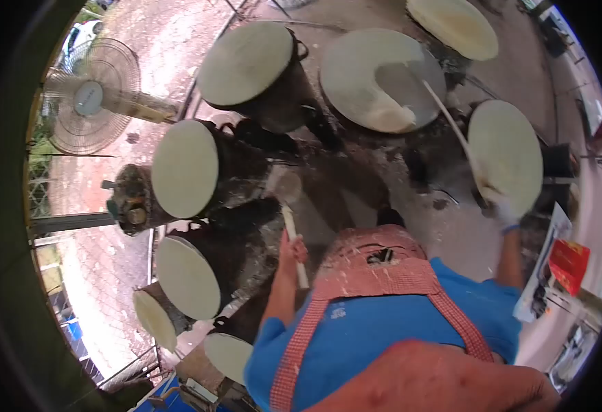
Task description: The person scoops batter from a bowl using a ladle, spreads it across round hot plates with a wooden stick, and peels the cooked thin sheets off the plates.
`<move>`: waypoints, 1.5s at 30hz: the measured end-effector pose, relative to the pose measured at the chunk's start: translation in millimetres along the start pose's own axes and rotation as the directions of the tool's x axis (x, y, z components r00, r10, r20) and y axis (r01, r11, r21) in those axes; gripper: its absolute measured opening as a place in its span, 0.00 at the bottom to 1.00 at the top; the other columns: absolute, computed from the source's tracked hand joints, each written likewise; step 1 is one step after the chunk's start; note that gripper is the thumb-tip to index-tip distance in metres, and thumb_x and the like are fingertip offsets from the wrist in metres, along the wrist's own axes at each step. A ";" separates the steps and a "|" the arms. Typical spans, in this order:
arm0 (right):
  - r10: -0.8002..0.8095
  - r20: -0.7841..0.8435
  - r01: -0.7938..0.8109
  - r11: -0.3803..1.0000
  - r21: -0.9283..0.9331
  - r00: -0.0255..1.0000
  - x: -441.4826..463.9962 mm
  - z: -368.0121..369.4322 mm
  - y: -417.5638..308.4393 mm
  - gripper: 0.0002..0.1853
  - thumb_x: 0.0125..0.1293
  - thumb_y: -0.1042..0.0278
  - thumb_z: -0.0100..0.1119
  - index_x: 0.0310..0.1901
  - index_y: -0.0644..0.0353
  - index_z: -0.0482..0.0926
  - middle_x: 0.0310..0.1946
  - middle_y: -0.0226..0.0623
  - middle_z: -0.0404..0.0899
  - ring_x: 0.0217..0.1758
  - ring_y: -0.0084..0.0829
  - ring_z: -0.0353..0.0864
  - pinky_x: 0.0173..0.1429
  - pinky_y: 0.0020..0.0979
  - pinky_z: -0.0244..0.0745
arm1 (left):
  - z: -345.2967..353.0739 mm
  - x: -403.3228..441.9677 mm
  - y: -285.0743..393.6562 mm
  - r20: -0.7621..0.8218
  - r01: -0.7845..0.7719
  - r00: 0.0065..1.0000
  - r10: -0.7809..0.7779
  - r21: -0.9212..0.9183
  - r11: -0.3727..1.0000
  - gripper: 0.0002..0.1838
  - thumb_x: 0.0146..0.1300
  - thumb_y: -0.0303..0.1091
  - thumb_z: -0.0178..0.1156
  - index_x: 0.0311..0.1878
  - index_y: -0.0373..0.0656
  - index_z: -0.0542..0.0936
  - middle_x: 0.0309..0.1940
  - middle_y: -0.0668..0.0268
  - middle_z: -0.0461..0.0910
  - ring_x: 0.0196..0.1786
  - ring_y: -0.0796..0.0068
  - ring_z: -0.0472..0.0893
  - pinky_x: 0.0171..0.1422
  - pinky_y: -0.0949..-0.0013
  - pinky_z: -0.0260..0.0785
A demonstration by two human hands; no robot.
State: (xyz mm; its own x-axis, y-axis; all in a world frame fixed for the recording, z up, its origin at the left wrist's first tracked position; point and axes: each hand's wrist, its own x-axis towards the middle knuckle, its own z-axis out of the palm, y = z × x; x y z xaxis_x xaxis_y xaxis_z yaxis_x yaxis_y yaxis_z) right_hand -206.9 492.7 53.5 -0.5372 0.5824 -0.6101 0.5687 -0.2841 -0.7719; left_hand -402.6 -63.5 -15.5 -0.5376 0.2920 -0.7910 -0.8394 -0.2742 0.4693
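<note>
My left hand (294, 248) is closed around a pale wooden handle (288, 218). A round, brownish head (287, 185) lies at its far end, too blurred to tell its kind. My right hand (500, 207), whitish and blurred, with a blue band at the wrist, grips a long thin stick (446, 115). That stick reaches over a large round pale surface (345, 72), its tip near a greyish curved patch (397, 82) beside a thicker pale smear (390, 118). Beneath the right hand is another pale round top (503, 154).
Several dark pots with round pale tops stand around me, including ones at the upper left (246, 63), left (185, 169) and lower left (188, 277). A pedestal fan (89, 97) stands farther left. A red packet (568, 266) lies at right.
</note>
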 end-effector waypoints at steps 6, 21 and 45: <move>-0.659 0.043 0.505 0.530 -0.681 0.751 -9.3 247.9 31.7 0.12 0.58 0.57 0.56 0.41 0.51 0.79 0.31 0.44 0.78 0.35 0.43 0.77 0.39 0.36 0.71 | 5.9 -25.1 20.7 0.270 0.267 0.944 -0.188 -0.296 0.917 0.24 0.64 0.32 0.46 0.59 0.75 0.59 0.14 0.75 0.54 0.10 0.86 0.54 0.09 0.83 0.49; -0.704 -0.014 0.448 0.467 -0.763 0.710 3.8 207.4 21.0 0.14 0.58 0.52 0.51 0.37 0.50 0.80 0.27 0.42 0.79 0.33 0.46 0.78 0.38 0.43 0.71 | -32.0 -44.0 -2.2 0.742 0.386 0.642 -0.192 -0.097 0.917 0.07 0.66 0.38 0.46 0.31 0.52 0.69 0.12 0.73 0.58 0.09 0.82 0.57 0.08 0.79 0.51; -0.628 -0.150 0.335 0.584 -0.740 0.763 68.5 140.1 4.8 0.13 0.60 0.55 0.49 0.40 0.49 0.79 0.25 0.46 0.77 0.29 0.46 0.77 0.34 0.43 0.71 | 43.1 -41.3 -0.1 0.230 0.285 0.944 -0.236 -0.206 0.936 0.09 0.65 0.32 0.48 0.28 0.52 0.63 0.10 0.77 0.50 0.09 0.85 0.52 0.07 0.80 0.43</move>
State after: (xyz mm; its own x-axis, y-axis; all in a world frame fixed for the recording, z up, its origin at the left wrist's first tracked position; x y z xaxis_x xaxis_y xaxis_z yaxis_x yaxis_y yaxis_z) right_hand -328.2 424.6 -17.1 -0.6741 0.7372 0.0459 0.6127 0.5928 -0.5226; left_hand -383.8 -36.1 34.1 -0.3274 0.5512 -0.7675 -0.9225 -0.3622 0.1334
